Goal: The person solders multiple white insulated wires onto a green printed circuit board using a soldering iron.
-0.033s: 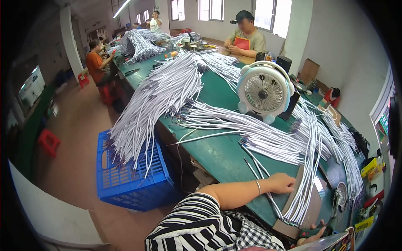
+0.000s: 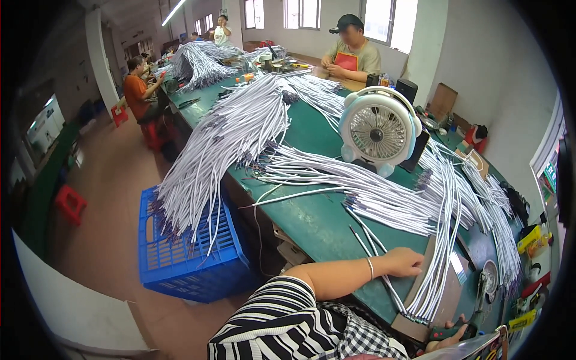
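Observation:
My left hand [image 2: 403, 262] rests at the near right of the bench, its fingers curled down beside a row of white cables [image 2: 437, 282]. Whether it pinches anything is hidden. These cables lie side by side over a brown board [image 2: 415, 300], their near ends dark and stripped. Low at the right edge, my right hand [image 2: 449, 341] is wrapped round a dark green handheld tool [image 2: 443, 332], whose exact kind I cannot make out. Close to the board's right side is a small stack of thin, pale strips [image 2: 459, 268].
A white fan [image 2: 377, 133] stands on the green bench [image 2: 294, 219] among piles of white cables [image 2: 240, 120]. Cable ends hang over a blue crate [image 2: 198, 273] at the left. A co-worker in a cap [image 2: 354, 51] sits across. A metal reel [image 2: 489, 276] lies at the right.

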Motion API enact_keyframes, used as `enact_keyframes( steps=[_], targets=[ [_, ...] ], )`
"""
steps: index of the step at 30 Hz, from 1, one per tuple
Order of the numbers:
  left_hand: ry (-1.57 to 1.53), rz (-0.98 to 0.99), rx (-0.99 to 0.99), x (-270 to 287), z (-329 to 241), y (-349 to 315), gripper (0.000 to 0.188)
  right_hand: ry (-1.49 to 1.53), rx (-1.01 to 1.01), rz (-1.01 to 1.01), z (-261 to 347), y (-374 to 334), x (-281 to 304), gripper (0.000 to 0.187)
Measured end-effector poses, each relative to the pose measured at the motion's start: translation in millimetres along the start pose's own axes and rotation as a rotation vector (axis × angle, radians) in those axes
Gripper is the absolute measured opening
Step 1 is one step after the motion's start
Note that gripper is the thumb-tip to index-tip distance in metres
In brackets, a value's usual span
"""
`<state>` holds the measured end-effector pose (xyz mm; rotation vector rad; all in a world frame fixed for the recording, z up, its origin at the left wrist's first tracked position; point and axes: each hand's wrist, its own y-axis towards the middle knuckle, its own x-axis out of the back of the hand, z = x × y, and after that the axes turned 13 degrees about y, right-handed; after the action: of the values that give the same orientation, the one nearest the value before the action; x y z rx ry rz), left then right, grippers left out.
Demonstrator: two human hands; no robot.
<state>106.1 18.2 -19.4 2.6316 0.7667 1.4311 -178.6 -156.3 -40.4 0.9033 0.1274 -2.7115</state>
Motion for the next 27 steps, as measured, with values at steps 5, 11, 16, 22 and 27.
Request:
enact_keyframes(
  steps=[5, 11, 16, 22, 27],
  targets=[
    [-0.022, 0.001, 0.007, 4, 3, -1, 0.026, -0.084, 0.089, -0.019, -2, 0, -10, 0.034],
    [-0.018, -0.006, 0.006, 4, 1, 0, 0.027, -0.069, 0.079, 0.006, 0, -3, -15, 0.034],
    [-0.009, 0.002, 0.017, 4, 0, -2, 0.027, -0.062, 0.101, 0.010, 4, -9, -19, 0.034],
    [-0.023, 0.013, 0.009, 5, 1, 0, 0.028, 0.030, 0.080, 0.040, 1, -4, -13, 0.033],
    [-0.028, -0.001, -0.017, 4, 4, 2, 0.027, 0.042, 0.101, 0.056, 2, -9, -21, 0.032]
  ],
)
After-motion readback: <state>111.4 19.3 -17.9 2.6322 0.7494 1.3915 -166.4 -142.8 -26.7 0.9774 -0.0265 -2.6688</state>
